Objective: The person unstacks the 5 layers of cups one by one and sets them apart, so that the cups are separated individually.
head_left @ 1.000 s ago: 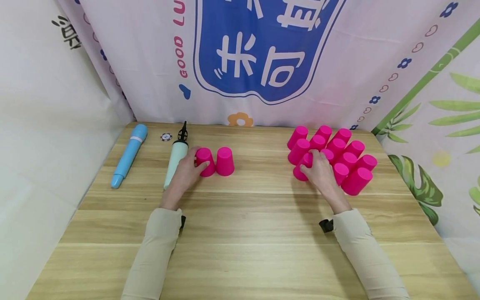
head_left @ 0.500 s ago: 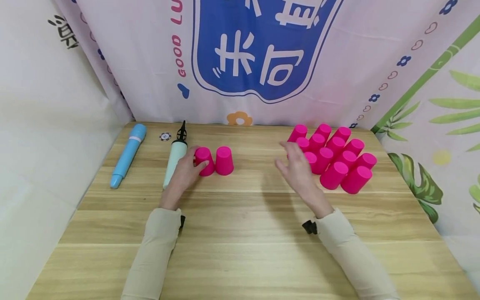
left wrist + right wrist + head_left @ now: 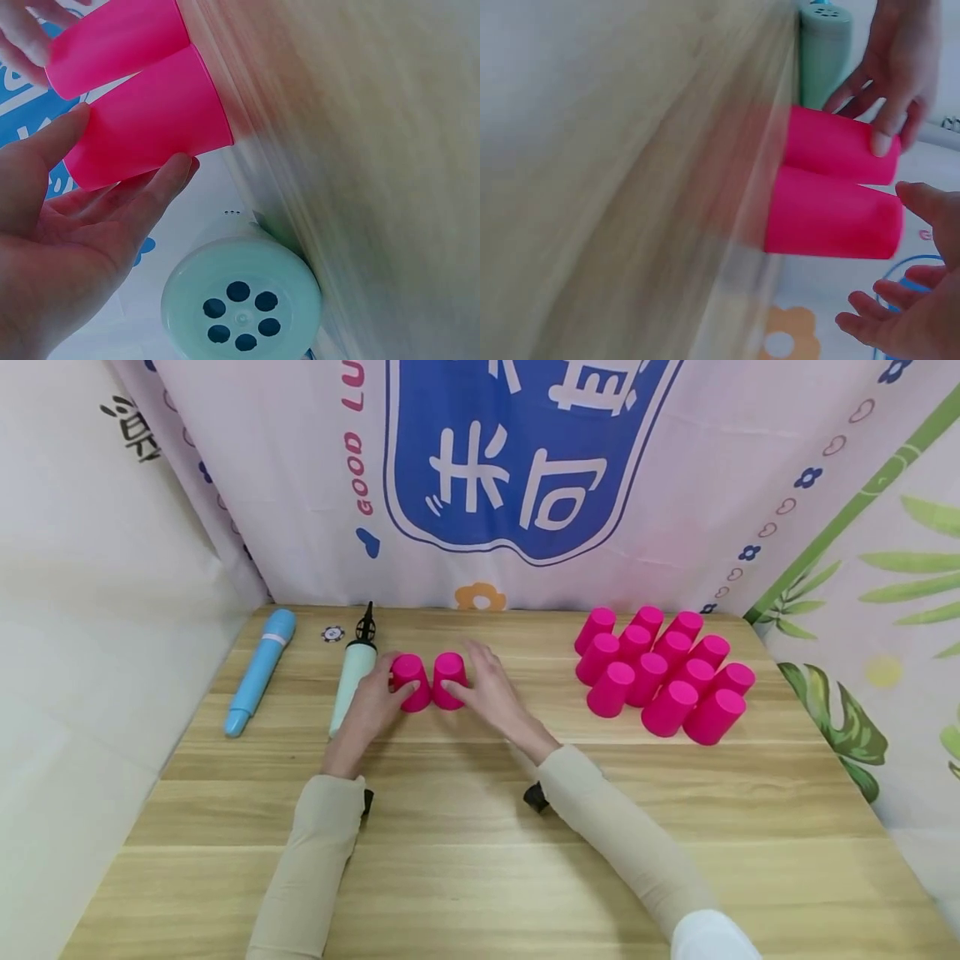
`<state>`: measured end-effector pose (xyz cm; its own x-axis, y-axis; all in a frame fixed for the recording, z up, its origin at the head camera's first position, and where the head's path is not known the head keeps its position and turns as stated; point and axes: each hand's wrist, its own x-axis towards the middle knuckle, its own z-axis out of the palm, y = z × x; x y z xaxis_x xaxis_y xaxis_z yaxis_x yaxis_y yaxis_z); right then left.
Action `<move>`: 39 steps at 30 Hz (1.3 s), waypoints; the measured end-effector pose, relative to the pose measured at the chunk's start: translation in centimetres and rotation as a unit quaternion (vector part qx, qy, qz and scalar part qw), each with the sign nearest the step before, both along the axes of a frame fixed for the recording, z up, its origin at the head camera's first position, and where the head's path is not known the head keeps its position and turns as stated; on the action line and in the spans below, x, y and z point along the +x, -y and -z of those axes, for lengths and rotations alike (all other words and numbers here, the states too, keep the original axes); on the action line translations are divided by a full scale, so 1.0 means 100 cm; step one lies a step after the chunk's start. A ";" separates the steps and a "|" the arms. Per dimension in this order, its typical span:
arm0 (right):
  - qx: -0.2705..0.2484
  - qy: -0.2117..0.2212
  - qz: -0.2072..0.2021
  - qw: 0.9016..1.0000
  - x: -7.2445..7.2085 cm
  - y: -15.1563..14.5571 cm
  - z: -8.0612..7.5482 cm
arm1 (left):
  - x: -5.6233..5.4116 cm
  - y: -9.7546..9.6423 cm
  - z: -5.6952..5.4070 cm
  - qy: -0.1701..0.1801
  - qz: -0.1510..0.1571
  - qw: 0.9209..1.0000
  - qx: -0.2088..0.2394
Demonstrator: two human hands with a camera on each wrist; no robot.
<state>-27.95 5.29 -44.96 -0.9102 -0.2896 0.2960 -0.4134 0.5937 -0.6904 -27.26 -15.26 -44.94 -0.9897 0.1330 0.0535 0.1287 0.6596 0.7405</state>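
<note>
Two pink cups stand upside down side by side, left of the table's middle. My left hand holds the left cup, thumb on one side and fingers on the other, as the left wrist view also shows. Around the right cup my right hand spreads its thumb and fingers. In the right wrist view the right thumb is close to that cup's upper end, while the fingers are apart from its side. Whether the thumb touches the cup, I cannot tell.
Several more upside-down pink cups stand grouped on the right of the wooden table. Beside my left hand lies a mint-green hand pump with a black nozzle. Farther left are a light blue stick-shaped pump and a small round chip.
My right hand has left the cup group at the right and moved left to the right cup of the pair. The left hand stays on its cup.
</note>
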 end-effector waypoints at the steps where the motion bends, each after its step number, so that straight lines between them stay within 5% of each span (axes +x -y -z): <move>1: 0.003 0.003 0.002 1.000 -0.003 0.003 0.002 | 0.000 0.000 0.000 -0.001 -0.001 1.000 -0.001; 11: -0.007 0.020 0.036 0.999 -0.010 0.013 0.011 | 0.000 0.000 -0.001 0.000 -0.002 1.000 0.001; 26: -0.023 0.006 0.077 0.997 0.027 -0.053 0.003 | 0.000 0.000 -0.001 0.006 -0.006 1.000 0.002; 39: -0.032 -0.043 0.088 0.995 0.043 -0.087 -0.002 | 0.000 0.001 -0.001 0.003 0.000 1.000 0.002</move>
<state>-23.68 13.99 -44.78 -0.9157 -0.1061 0.3877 -0.3662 0.6177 -0.6959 -27.28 -15.31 -44.87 -0.9899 0.1335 0.0476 0.1243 0.6568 0.7438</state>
